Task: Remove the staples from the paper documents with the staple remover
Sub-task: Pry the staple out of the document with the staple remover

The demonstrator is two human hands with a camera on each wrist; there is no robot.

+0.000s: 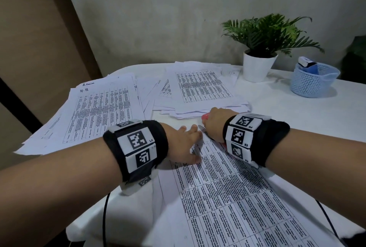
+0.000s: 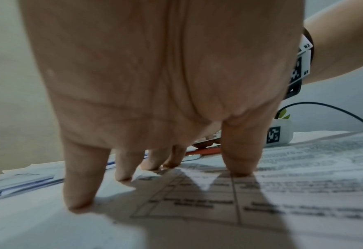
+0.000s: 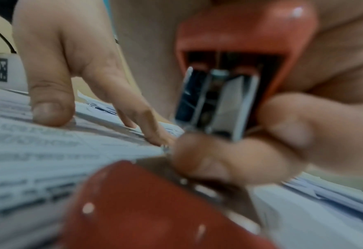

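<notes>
A printed document lies on the table in front of me. My left hand presses down on its top corner with spread, straight fingertips. My right hand grips a red staple remover at that corner; its metal claws sit at the paper's edge beside the left fingers. In the head view only a bit of the red remover shows past the right hand. A small staple shows at the paper's corner.
Two loose stacks of printed papers lie beyond the hands, one at left and one at centre. A potted plant and a blue basket stand at the back right. Cables hang near the table's front edge.
</notes>
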